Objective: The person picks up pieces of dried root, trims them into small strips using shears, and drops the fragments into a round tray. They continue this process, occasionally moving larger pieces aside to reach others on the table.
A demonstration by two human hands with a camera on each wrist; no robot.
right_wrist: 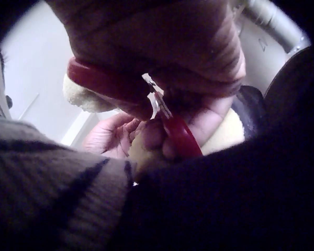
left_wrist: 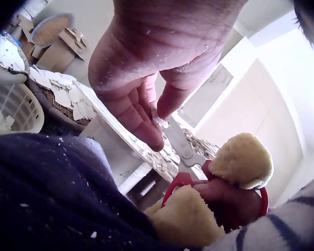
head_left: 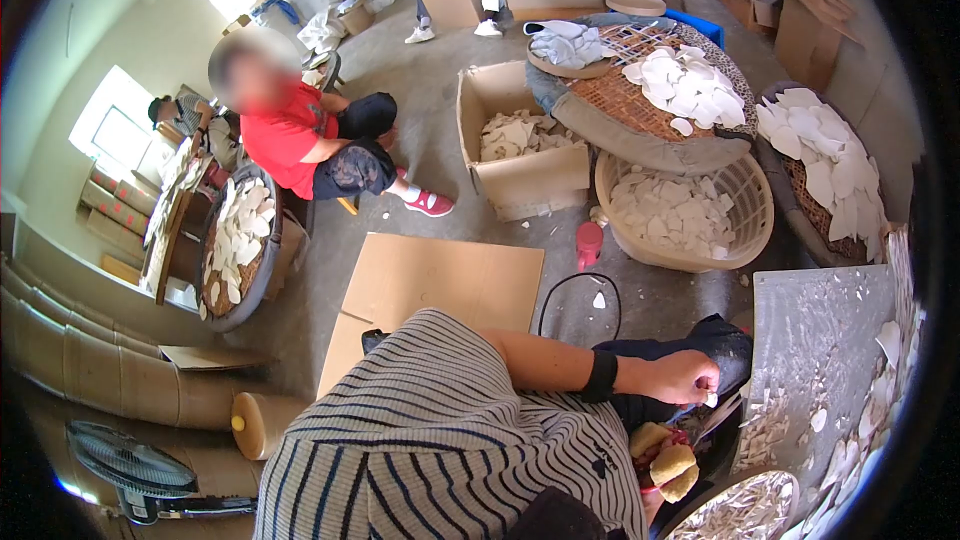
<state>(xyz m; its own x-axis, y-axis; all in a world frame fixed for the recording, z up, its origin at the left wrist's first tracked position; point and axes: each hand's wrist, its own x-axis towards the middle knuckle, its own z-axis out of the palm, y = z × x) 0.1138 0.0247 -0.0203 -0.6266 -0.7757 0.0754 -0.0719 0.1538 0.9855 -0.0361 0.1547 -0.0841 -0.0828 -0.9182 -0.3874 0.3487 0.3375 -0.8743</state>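
My left hand [head_left: 680,377] pinches a small white piece [head_left: 711,399] between thumb and fingers. In the left wrist view that piece [left_wrist: 158,117] lies right at the blades of the scissors [left_wrist: 184,149]. My right hand [left_wrist: 225,201] grips the scissors by their red handles, which have thick yellow foam pads [left_wrist: 243,159] on them. In the right wrist view the right hand [right_wrist: 162,52] is curled round a red handle [right_wrist: 180,136], and part of the left hand [right_wrist: 107,137] shows beyond it. From the head view, the foam [head_left: 675,472] hides most of the right hand.
A grey board [head_left: 815,340] with scraps and white flat pieces [head_left: 885,410] stands at the right. Below it is a round basket of trimmings [head_left: 790,485]. Ahead are a plastic basket [head_left: 685,255], a carton [head_left: 530,185] and cardboard [head_left: 430,290]. A seated person [head_left: 290,135] is at the left.
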